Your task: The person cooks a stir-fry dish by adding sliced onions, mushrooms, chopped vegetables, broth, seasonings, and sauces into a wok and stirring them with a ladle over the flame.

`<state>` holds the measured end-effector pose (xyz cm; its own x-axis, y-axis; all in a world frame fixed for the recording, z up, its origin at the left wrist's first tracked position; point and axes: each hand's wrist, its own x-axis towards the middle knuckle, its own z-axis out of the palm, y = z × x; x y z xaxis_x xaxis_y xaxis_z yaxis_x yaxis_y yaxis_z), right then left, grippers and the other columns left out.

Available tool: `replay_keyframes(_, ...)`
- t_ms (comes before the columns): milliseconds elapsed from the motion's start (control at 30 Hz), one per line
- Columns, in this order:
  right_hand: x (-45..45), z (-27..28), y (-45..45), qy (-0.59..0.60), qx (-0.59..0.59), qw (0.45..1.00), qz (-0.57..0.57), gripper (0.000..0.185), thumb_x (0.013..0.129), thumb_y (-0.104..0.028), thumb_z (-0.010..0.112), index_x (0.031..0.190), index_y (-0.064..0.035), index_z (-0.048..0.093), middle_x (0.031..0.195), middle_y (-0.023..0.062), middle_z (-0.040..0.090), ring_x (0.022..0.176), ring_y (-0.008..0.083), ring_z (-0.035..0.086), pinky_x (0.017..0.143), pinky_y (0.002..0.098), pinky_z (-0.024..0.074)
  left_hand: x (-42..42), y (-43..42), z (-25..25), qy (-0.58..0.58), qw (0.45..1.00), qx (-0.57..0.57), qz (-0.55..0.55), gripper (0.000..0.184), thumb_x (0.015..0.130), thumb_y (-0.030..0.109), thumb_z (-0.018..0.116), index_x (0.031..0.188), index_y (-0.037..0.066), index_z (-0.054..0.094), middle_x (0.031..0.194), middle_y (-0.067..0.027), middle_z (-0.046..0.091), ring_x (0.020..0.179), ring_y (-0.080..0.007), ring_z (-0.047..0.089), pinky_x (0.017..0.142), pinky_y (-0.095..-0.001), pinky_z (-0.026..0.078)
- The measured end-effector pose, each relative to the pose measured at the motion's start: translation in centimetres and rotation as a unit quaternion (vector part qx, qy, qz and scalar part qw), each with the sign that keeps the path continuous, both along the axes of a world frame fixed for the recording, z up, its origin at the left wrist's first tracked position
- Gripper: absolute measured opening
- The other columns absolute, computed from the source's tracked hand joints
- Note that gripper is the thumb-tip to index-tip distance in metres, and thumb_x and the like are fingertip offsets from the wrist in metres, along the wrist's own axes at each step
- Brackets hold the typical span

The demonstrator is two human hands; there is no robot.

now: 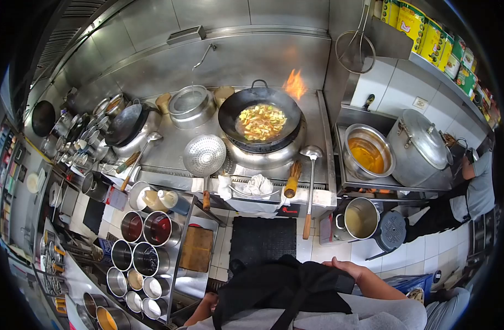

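Observation:
At the bottom, my left hand [208,301] is low beside the black apron, its fingers mostly hidden. My right hand [345,267] rests against the apron's right side, thumb up, with its other fingers largely out of sight. Both are well below the stove. On the burner, a black wok [235,107] holds chopped yellowish food [262,122] in liquid, and a flame [295,85] rises behind its right rim. A perforated skimmer [205,156] and a ladle [311,152] lie on the stove, their handles over the front edge. Between them are a brush [292,179] and a white cloth [258,185].
Metal pots of sauces [157,227] stand at the lower left. To the right are a bowl of orange liquid [367,155], a large lidded pot [414,159], a pot on a lower level [361,218] and a stool [391,231]. Another person [479,187] stands at far right.

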<state>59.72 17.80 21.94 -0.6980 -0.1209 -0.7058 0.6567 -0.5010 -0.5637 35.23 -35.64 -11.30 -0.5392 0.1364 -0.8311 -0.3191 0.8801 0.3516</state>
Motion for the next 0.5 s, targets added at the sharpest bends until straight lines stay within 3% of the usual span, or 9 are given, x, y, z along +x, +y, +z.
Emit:
replay_keyframes(100, 0.0, -0.3, -1.4, -0.091, -0.054, 0.993, -0.056, 0.072, 0.097, -0.06, 0.037, 0.139, -0.0024, 0.046, 0.13, 0.01, 0.059, 0.115, 0.0169, 0.059, 0.1, 0.0304, 0.0458, -1.0, 1.4, -0.3, -0.034, 0.998, 0.037, 0.041, 0.014, 0.089, 0.019, 0.053, 0.09, 0.009, 0.062, 0.074, -0.0086, 0.063, 0.059, -0.0215, 0.061, 0.051, -0.038, 0.05)
replay_keyframes(300, -3.3, 0.6, -3.6, -0.069, -0.035, 0.987, -0.143, 0.069, 0.097, -0.056, 0.042, 0.138, -0.0015, 0.047, 0.128, 0.0083, 0.061, 0.111, 0.0168, 0.063, 0.097, 0.0294, 0.0485, -10.4, 3.3, -0.1, -0.038, 0.973, 0.149, 0.172, 0.012, 0.088, 0.014, 0.053, 0.098, 0.01, 0.059, 0.075, -0.0074, 0.061, 0.06, -0.0202, 0.061, 0.049, -0.0377, 0.049)
replay_keyframes(367, -6.3, 2.7, -4.4, -0.048, -0.026, 0.99, -0.132, 0.07, 0.096, -0.057, 0.043, 0.137, -0.0007, 0.048, 0.127, 0.0096, 0.062, 0.11, 0.0169, 0.063, 0.097, 0.0301, 0.0484, -14.0, 4.3, 1.1, -0.036, 0.962, 0.174, 0.209, 0.014, 0.087, 0.013, 0.054, 0.1, 0.011, 0.058, 0.075, -0.007, 0.06, 0.06, -0.0197, 0.06, 0.048, -0.0376, 0.048)
replay_keyframes(433, -9.4, 5.5, -5.7, -0.021, 0.018, 0.996, -0.082, 0.068, 0.098, -0.056, 0.042, 0.137, -0.0012, 0.049, 0.129, 0.0112, 0.06, 0.112, 0.0166, 0.061, 0.095, 0.0301, 0.0484, -17.0, 5.4, 3.6, -0.015, 0.975, 0.153, 0.162, 0.025, 0.093, 0.022, 0.056, 0.118, 0.015, 0.053, 0.097, -0.0097, 0.065, 0.08, -0.0252, 0.067, 0.068, -0.0452, 0.054)
replay_keyframes(467, -10.7, 7.5, -6.3, -0.022, 0.018, 0.996, -0.089, 0.068, 0.098, -0.056, 0.042, 0.137, -0.0012, 0.049, 0.129, 0.0112, 0.06, 0.112, 0.0166, 0.061, 0.095, 0.0301, 0.0484, -17.9, 6.2, 4.8, -0.016, 0.976, 0.153, 0.156, 0.025, 0.093, 0.022, 0.056, 0.118, 0.015, 0.053, 0.097, -0.0097, 0.065, 0.08, -0.0252, 0.067, 0.068, -0.0452, 0.054)
replay_keyframes(500, -12.0, 9.6, -7.0, 0.018, 0.082, 0.996, -0.021, 0.066, 0.099, -0.055, 0.041, 0.137, -0.0016, 0.049, 0.13, 0.012, 0.058, 0.115, 0.0175, 0.058, 0.097, 0.0306, 0.046, -18.3, 7.1, 6.4, 0.003, 0.965, 0.188, 0.183, 0.018, 0.09, 0.017, 0.056, 0.108, 0.014, 0.055, 0.085, -0.0078, 0.062, 0.069, -0.0214, 0.062, 0.057, -0.0412, 0.049)
